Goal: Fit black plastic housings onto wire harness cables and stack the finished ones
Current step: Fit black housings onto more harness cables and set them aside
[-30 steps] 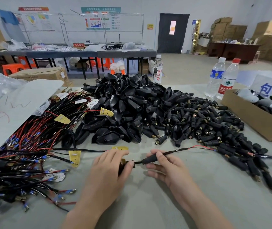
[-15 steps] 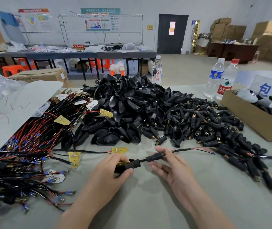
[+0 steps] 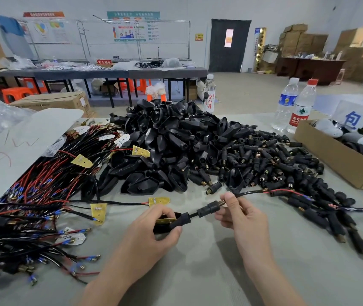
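Note:
My left hand grips a black plastic housing with a yellow circuit board tucked in it, low over the table. A thin black cable runs from the housing's neck to a black threaded sleeve. My right hand pinches the cable just behind that sleeve. The cable trails right into red and black wires. A big heap of empty black housings lies behind my hands. Small black sleeves spread to its right. Wire harness cables with yellow boards lie at the left.
A cardboard box of odds and ends stands at the right edge. Two water bottles and a third bottle stand at the table's back. Finished cables with sleeves lie at the right. A grey sheet covers the left.
The sleeve has slid right along the cable, away from the housing. My right hand moved right and up with it. The housing now shows further out of my left hand.

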Demonstrator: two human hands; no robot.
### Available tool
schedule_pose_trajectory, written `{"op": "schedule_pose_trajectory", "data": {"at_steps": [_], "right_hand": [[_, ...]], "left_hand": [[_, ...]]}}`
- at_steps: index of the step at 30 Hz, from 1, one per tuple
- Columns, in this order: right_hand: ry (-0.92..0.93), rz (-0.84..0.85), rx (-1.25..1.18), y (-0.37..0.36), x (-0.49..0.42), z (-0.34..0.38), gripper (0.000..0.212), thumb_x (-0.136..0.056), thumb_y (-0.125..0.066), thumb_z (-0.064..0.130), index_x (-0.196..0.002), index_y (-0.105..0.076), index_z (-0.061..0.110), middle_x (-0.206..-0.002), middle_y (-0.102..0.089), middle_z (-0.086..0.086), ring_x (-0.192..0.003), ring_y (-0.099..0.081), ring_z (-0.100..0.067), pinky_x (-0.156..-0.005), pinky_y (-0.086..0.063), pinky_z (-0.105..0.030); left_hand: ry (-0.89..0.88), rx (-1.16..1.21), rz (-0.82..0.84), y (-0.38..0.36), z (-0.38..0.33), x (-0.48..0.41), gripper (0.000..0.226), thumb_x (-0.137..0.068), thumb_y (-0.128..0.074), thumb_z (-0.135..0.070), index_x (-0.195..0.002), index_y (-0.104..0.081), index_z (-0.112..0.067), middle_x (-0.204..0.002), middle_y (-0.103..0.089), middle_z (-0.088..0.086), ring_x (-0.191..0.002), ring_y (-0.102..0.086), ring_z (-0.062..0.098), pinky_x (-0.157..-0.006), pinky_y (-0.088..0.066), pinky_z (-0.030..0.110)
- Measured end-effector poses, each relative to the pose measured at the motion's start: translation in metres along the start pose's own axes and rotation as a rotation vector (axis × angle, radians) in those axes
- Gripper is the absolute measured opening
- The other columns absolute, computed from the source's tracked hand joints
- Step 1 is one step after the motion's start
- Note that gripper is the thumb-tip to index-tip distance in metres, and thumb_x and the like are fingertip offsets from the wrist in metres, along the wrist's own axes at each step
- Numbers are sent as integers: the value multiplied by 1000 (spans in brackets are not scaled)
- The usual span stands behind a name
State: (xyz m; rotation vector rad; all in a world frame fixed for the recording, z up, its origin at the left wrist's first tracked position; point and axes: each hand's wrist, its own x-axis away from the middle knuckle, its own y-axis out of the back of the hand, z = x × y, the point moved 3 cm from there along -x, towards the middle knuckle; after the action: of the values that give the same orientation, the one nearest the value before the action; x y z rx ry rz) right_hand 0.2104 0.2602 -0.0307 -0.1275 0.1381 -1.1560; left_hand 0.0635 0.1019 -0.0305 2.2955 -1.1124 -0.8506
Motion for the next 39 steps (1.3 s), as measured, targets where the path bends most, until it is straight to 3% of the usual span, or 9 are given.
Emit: {"op": "schedule_pose_trajectory", "data": {"at_steps": [3,8,11,14,17,24,29,33,39], "right_hand": [[31,0,38,1,0,-1,33,-85,-63,48,-83,-72,17,-71,-75,-8,-69,-74,-18,-58,-56,-20],[47,22,108,0,2,-3,34,-97,-54,44,-89,-65,12,-67,-74,-7,-66,-73,-17,-60,-53,-23],[37,61,51,-3,2,-1,31,-100,-51,40,-95,-64,13,-84,-76,-5,-71,-74,-18,-58,-55,-23],[-24,191,-66,-10,4,-1,25,-101,-50,32,-107,-65,14,-101,-75,2,-81,-74,-20,-62,-57,-24],[-76,245,-127,-13,5,-4,19,-100,-54,23,-110,-68,15,-91,-75,2,-85,-75,-24,-64,-58,-24],[-70,132,-113,-5,0,-5,25,-97,-58,33,-97,-75,16,-96,-77,-8,-82,-75,-21,-61,-57,-22],[-50,0,-171,3,-5,-2,24,-81,-69,40,-91,-81,21,-78,-68,6,-69,-64,-4,-62,-55,-20],[-39,-48,-165,9,-8,-2,11,-89,-70,27,-94,-74,18,-74,-73,5,-71,-69,-7,-56,-54,-19],[15,-49,-37,7,-5,0,19,-99,-59,32,-99,-63,13,-76,-77,-3,-71,-73,-12,-54,-53,-17]], "left_hand": [[-26,11,-7,-1,-3,0,19,-82,-63,-45,-94,-54,-34,-97,-63,-10,-90,-59,15,-79,-50,31],[-40,21,-21,-3,-4,-1,18,-82,-63,-47,-94,-55,-37,-100,-63,-11,-95,-61,17,-83,-51,34],[-37,29,-44,-4,-5,-1,17,-82,-63,-47,-93,-55,-37,-100,-63,-11,-94,-61,17,-82,-50,29],[-31,23,-85,-1,-7,-2,17,-83,-68,-40,-92,-55,-36,-97,-61,-11,-90,-59,15,-79,-46,24],[-36,3,-131,1,-8,-2,22,-85,-75,-24,-91,-55,-32,-95,-61,-11,-90,-59,13,-80,-45,21],[-83,-10,-136,2,-14,-1,28,-85,-77,-19,-91,-55,-35,-98,-60,-14,-93,-60,12,-81,-45,18],[-63,-18,-147,3,-13,-1,27,-85,-77,-19,-90,-56,-34,-96,-60,-14,-93,-59,10,-80,-43,14],[-68,-15,-146,2,-14,-1,28,-84,-77,-16,-89,-56,-33,-97,-59,-15,-92,-59,9,-79,-41,11],[-69,-4,-135,2,-14,-1,26,-85,-77,-17,-90,-56,-32,-99,-59,-14,-92,-58,9,-80,-41,12]]}}
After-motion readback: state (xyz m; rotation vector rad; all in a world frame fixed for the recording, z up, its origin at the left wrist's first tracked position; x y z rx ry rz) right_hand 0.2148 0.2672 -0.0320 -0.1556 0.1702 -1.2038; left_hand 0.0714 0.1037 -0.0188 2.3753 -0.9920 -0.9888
